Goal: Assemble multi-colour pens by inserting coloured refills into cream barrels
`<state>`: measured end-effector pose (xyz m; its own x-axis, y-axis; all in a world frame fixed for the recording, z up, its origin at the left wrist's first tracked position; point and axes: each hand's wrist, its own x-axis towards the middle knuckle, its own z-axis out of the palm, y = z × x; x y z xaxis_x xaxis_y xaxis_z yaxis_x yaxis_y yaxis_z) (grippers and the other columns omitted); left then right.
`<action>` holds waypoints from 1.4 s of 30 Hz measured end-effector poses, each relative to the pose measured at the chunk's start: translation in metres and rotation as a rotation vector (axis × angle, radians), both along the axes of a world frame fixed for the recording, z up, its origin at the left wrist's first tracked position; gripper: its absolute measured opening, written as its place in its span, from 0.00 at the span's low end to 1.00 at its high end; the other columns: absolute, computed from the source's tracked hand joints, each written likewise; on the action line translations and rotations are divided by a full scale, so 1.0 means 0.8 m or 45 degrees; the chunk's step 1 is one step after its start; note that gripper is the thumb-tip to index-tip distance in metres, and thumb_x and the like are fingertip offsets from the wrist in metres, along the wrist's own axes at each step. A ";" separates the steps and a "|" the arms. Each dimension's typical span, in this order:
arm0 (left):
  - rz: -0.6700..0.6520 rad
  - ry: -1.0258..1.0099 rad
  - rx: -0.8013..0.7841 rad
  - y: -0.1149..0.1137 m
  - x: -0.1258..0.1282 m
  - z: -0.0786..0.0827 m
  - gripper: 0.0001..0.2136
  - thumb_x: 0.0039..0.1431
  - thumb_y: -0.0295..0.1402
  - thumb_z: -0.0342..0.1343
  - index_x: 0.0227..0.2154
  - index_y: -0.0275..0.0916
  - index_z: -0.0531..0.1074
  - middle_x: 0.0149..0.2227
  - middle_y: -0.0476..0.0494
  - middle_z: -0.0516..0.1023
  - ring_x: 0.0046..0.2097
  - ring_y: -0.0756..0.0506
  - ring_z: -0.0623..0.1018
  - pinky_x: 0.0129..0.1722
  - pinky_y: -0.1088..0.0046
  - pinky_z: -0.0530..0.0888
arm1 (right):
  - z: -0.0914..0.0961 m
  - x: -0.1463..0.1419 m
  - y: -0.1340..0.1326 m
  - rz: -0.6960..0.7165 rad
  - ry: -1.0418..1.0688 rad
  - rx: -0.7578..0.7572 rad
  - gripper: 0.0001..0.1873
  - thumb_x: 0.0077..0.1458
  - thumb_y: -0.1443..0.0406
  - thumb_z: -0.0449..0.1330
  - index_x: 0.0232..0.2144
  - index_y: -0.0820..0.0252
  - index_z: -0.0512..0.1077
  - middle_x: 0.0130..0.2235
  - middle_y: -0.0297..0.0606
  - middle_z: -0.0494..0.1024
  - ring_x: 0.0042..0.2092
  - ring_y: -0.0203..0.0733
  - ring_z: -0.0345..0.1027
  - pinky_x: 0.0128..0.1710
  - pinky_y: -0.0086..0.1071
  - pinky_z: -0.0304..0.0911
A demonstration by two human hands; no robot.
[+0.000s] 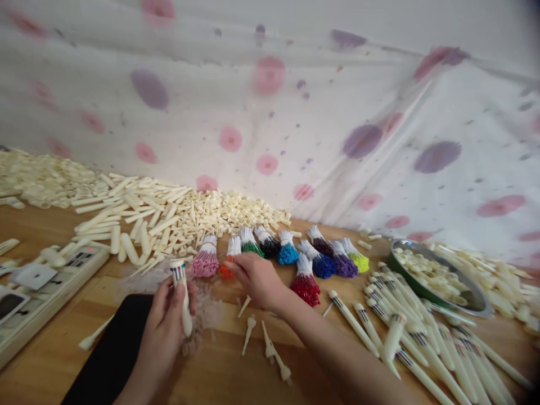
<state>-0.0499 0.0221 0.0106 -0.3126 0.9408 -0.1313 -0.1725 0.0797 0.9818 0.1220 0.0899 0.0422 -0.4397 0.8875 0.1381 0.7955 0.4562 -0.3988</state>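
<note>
Upright in my left hand (pixel 166 304) is a cream multicolour pen body (pixel 186 309), with coloured strips showing near its top. The fingers are wrapped round it. My right hand (pixel 259 279) is at the bundle of orange-tipped pen refills (pixel 225 270), its fingers pinched together. Whatever may be between those fingertips is hidden. Beside it stand a pink bundle (pixel 205 264) and a green bundle (pixel 250 243). Black, light blue, red, dark blue, purple and yellow bundles continue to the right. Loose cream pen parts (pixel 250 332) lie below my right hand.
Heaps of cream pen parts (pixel 139 208) run along the back left. A power strip (pixel 50 292) lies at the left. Many pen bodies (pixel 439 360) are piled at the right, near a green-sided metal dish (pixel 481 309) of small parts. Behind hangs a spotted plastic sheet (pixel 270 112).
</note>
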 end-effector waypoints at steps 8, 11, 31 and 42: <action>-0.451 0.256 -0.002 -0.028 0.042 0.004 0.19 0.48 0.54 0.54 0.30 0.43 0.72 0.20 0.54 0.68 0.22 0.50 0.67 0.24 0.77 0.66 | -0.055 0.076 -0.129 -0.165 -0.175 -0.235 0.18 0.40 0.59 0.69 0.32 0.60 0.68 0.35 0.41 0.76 0.36 0.47 0.69 0.32 0.32 0.60; -0.564 0.439 0.075 -0.034 0.048 -0.003 0.19 0.55 0.52 0.47 0.26 0.43 0.73 0.20 0.52 0.68 0.25 0.48 0.70 0.28 0.76 0.68 | -0.071 0.076 -0.135 -0.239 -0.172 -0.260 0.07 0.50 0.65 0.62 0.32 0.62 0.69 0.35 0.43 0.76 0.37 0.49 0.70 0.35 0.35 0.63; -0.772 0.554 0.510 -0.025 0.051 -0.034 0.07 0.55 0.31 0.53 0.35 0.45 0.75 0.37 0.43 0.76 0.42 0.42 0.75 0.43 0.68 0.71 | 0.035 0.131 -0.141 0.260 0.495 0.268 0.06 0.57 0.66 0.57 0.38 0.56 0.64 0.29 0.34 0.74 0.29 0.37 0.69 0.28 0.27 0.65; -0.845 0.607 0.620 -0.028 0.055 -0.026 0.13 0.55 0.23 0.51 0.38 0.49 0.71 0.38 0.49 0.74 0.43 0.45 0.74 0.44 0.73 0.69 | 0.029 0.102 -0.136 0.432 0.414 0.444 0.05 0.59 0.68 0.53 0.39 0.58 0.63 0.29 0.37 0.76 0.30 0.39 0.69 0.30 0.29 0.66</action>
